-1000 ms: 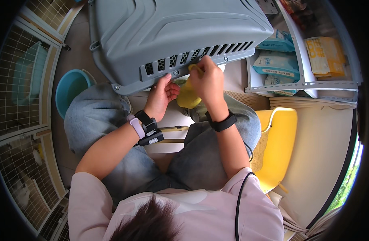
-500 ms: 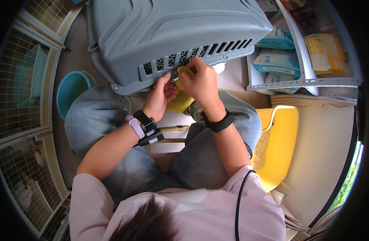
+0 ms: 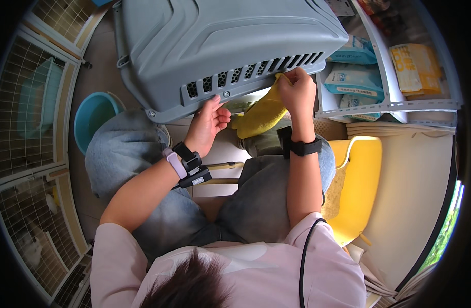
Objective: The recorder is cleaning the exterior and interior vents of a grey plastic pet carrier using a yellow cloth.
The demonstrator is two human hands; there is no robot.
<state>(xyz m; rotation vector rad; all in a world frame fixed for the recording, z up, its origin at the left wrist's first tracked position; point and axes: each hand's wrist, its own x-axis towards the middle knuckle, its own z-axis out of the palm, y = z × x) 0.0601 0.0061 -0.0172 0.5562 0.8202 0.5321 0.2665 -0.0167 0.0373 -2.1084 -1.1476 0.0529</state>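
A grey plastic pet carrier shell [image 3: 220, 46] rests across the lap of a seated person, its slotted vent row facing the camera and its lower rim just above the knees. The right hand [image 3: 298, 92] is closed on the upper end of a yellow cloth [image 3: 261, 115], pinching it against the carrier's rim near the right end of the vents; the cloth hangs down from there toward the lap, between the two hands. The left hand [image 3: 207, 123] lies with its fingers loosely curled and slightly spread, the fingertips touching the underside of the carrier's rim just left of the cloth; it grips nothing that can be seen. Each wrist wears a dark strap, the left one with a small black device on it. To the right of the carrier stands a light metal shelf [image 3: 394, 105]: on it lie two flat soft packs, pale blue and white [image 3: 356, 79], one behind the other, and further right a flat yellow pack [image 3: 415, 64] with a paler panel on its face. Below the shelf, beside the person's right thigh, is a yellow plastic chair [image 3: 361, 179]. At the left, on the floor near the left knee, stands a round teal basin [image 3: 94, 118], and beyond it white wire cages [image 3: 25, 102] line the edge of the view.
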